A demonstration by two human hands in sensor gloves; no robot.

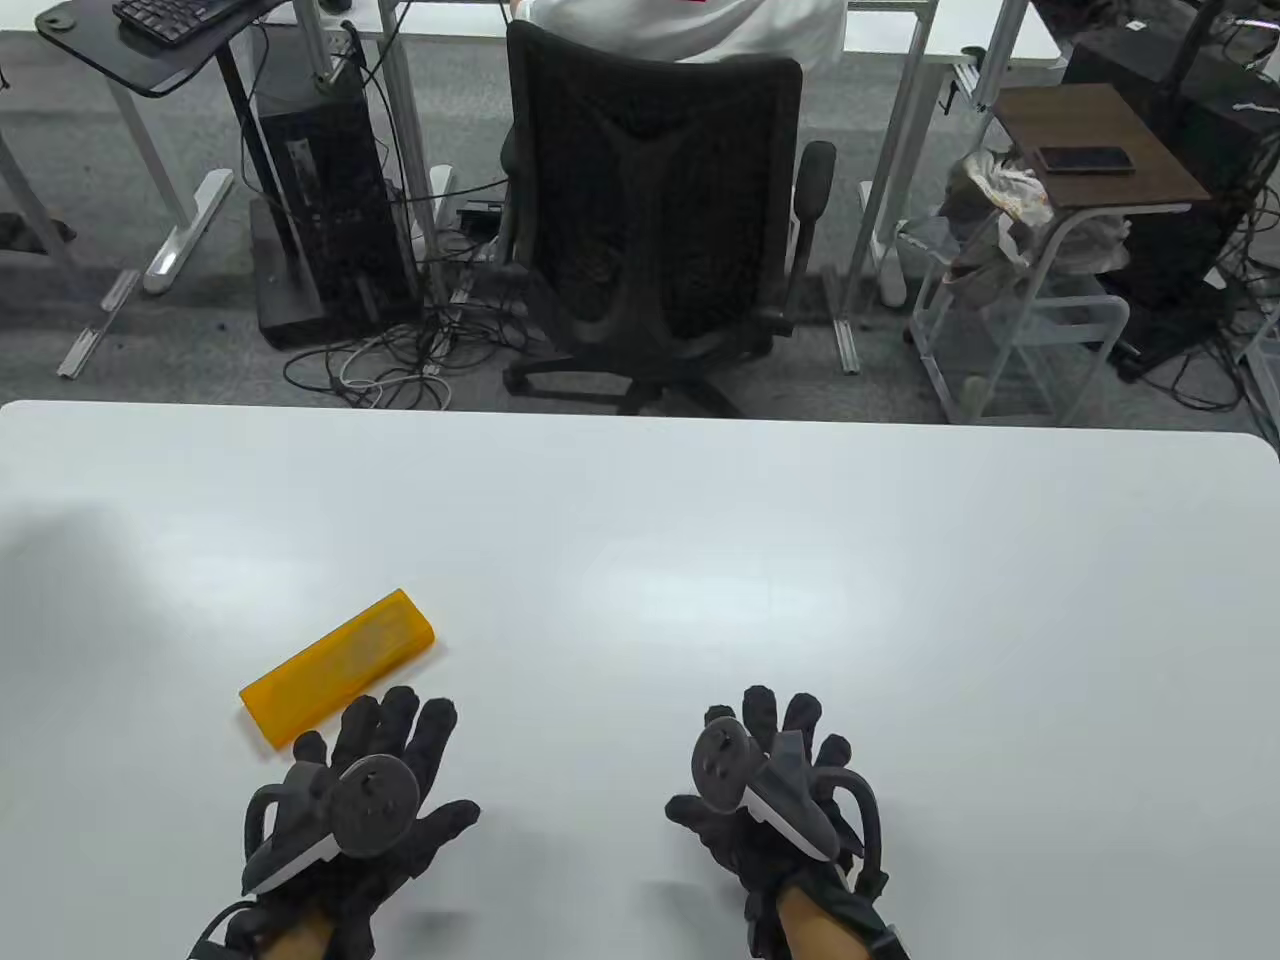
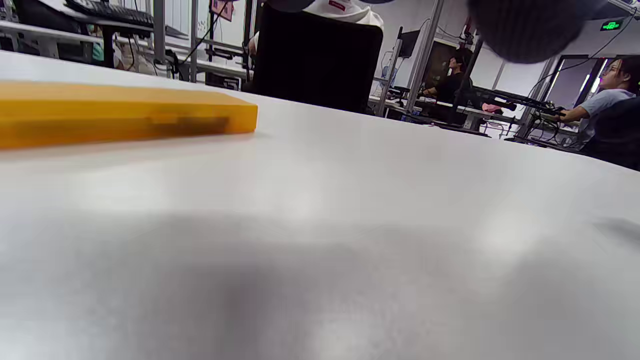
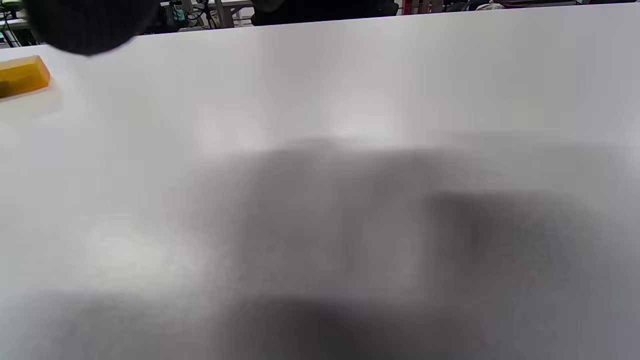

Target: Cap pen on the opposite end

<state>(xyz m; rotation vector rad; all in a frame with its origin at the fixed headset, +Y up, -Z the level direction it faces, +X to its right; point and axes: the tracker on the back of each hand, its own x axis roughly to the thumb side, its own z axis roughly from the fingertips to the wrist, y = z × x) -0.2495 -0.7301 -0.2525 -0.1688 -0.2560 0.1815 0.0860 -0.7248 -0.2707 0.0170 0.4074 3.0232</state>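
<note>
A closed translucent orange pencil case [image 1: 338, 667] lies on the white table [image 1: 640, 560], slanting up to the right, just beyond my left hand. A dark shape shows faintly through its side in the left wrist view [image 2: 125, 112]; its end also shows in the right wrist view [image 3: 22, 75]. No pen is in plain sight. My left hand [image 1: 385, 765] rests flat on the table with fingers spread, its fingertips close to the case's near edge. My right hand [image 1: 775, 760] rests flat on the table to the right, fingers spread, holding nothing.
A black office chair [image 1: 655, 220] stands past the table's far edge, among desks, a computer tower and cables on the floor. A small side table with a phone [image 1: 1085, 160] is at the back right.
</note>
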